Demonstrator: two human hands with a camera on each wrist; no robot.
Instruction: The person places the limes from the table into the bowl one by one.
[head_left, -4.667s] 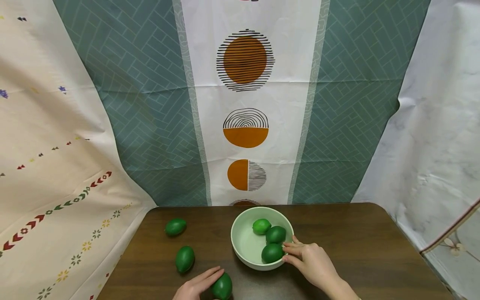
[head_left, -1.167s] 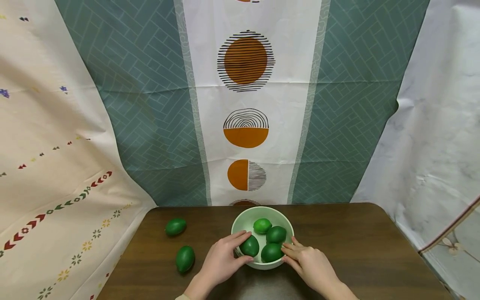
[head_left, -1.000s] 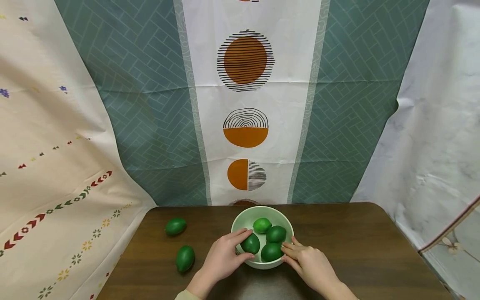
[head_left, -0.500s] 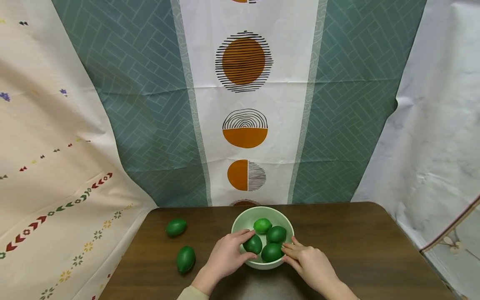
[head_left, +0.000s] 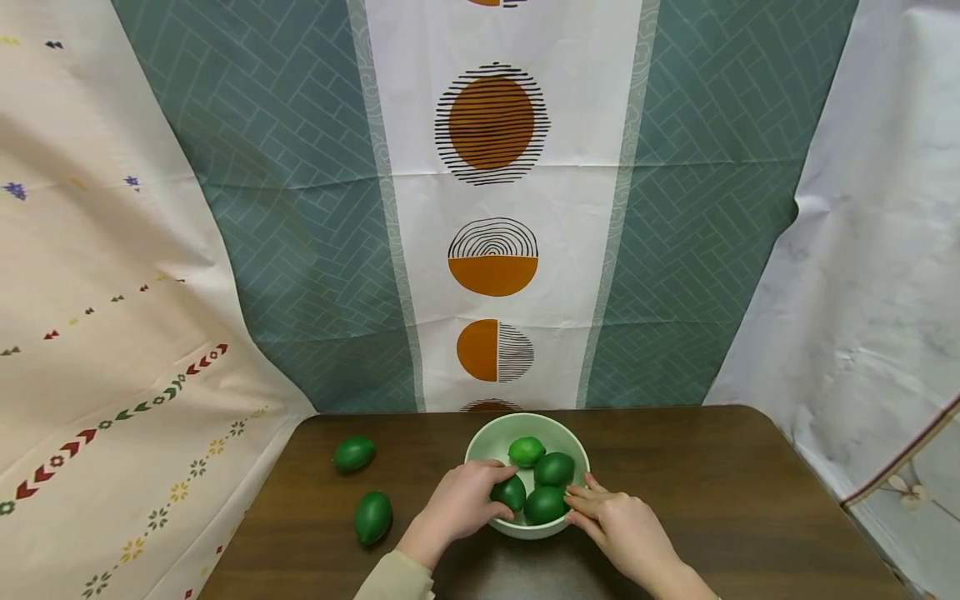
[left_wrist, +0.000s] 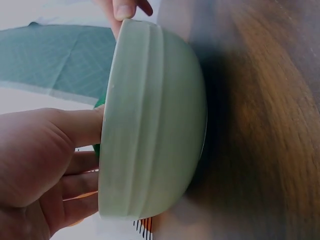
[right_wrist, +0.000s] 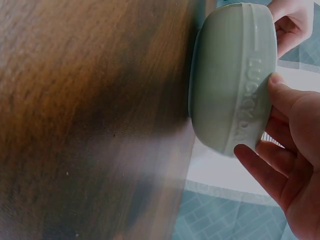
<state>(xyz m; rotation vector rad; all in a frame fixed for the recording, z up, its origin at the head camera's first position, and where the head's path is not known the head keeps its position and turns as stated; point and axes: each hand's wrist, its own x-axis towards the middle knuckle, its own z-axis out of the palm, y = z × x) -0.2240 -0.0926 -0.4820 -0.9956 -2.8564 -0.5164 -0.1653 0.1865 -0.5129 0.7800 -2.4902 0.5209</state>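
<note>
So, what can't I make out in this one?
Head view: the left side of the held green fruit, covered by the left hand.
Left wrist view: most of what lies in the bowl, hidden by its wall.
Right wrist view: the inner fingertips of the right hand, behind the bowl's rim; the end of the raised lettering, lost round the bowl's curve.

Bowl (head_left: 487,444) sits on table (head_left: 690,483), four fruits (head_left: 546,505) inside; left hand (head_left: 467,497) over its left rim, right hand (head_left: 621,527) at right. Two loose fruits (head_left: 372,518) left of it, one behind other.
</note>
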